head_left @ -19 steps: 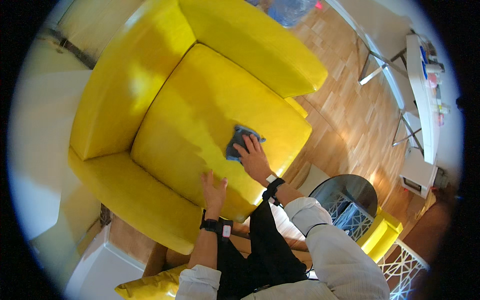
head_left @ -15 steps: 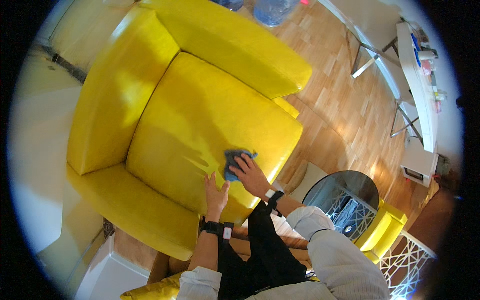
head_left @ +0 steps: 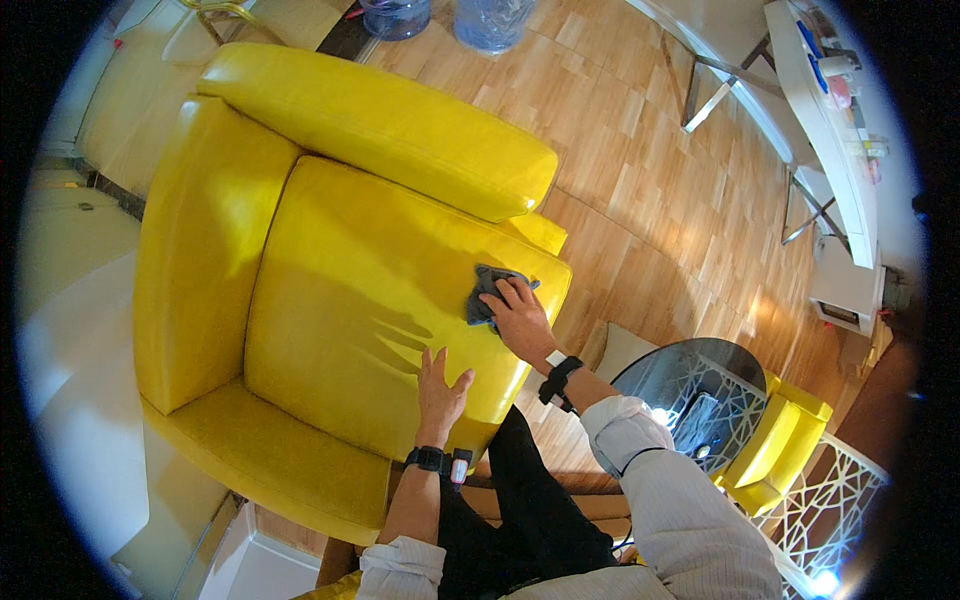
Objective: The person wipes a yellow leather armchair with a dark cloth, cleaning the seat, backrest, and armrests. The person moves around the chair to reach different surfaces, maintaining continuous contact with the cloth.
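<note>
A yellow armchair [head_left: 330, 270] fills the left and middle of the head view, its seat cushion facing up at me. My right hand [head_left: 520, 315] presses a dark grey-blue cloth [head_left: 484, 292] onto the seat near its right edge, with fingers bent over it. Left of that, my left hand [head_left: 440, 398] hovers over the near part of the seat, fingers apart and holding nothing. Its shadow falls on the cushion just beyond the fingertips. Both wrists carry dark straps.
A round dark glass table [head_left: 690, 390] with a white lattice base stands at right, beside a smaller yellow chair [head_left: 775, 450]. Large clear blue bottles [head_left: 490, 20] rest on the wooden floor [head_left: 640, 200] at the top. A white desk [head_left: 825, 130] runs along the right wall.
My right hand has moved the cloth slightly right and away from me over the seat. The left hand stays raised nearby. The armchair appears lower and further left as the view shifts.
</note>
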The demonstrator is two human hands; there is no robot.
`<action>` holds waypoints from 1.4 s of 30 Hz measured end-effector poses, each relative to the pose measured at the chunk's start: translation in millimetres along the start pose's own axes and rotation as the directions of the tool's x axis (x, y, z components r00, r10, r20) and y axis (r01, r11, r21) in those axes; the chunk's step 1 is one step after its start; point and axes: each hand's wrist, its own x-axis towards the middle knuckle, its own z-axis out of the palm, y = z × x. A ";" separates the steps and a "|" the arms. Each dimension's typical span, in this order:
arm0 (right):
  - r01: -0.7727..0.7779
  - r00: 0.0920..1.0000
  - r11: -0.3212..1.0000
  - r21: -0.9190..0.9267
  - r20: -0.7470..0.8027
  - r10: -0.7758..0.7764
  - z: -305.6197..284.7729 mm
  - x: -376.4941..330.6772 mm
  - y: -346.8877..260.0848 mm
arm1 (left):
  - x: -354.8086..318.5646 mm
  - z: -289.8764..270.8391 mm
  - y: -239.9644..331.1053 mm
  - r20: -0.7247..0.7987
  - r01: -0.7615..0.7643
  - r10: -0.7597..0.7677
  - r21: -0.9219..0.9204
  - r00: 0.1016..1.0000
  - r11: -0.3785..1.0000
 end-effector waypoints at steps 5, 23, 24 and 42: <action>-0.267 0.958 0.961 0.069 -0.090 0.272 -26.4 1.7 53.9 | 15.5 6.7 21.2 0.022 0.022 -0.024 0.061 0.999 0.998; -0.629 0.760 0.657 0.417 0.509 0.404 -26.1 79.5 160.3 | 17.8 -7.2 33.9 0.067 0.093 -0.099 0.097 0.993 0.991; -0.640 0.755 0.639 0.428 0.507 0.416 -23.2 81.2 161.7 | 16.9 -8.6 32.8 0.070 0.089 -0.095 0.091 0.993 0.992; -0.485 0.815 0.741 0.464 0.547 0.191 -10.7 82.2 202.8 | -7.0 -8.5 20.2 0.062 0.007 -0.020 0.201 0.998 0.980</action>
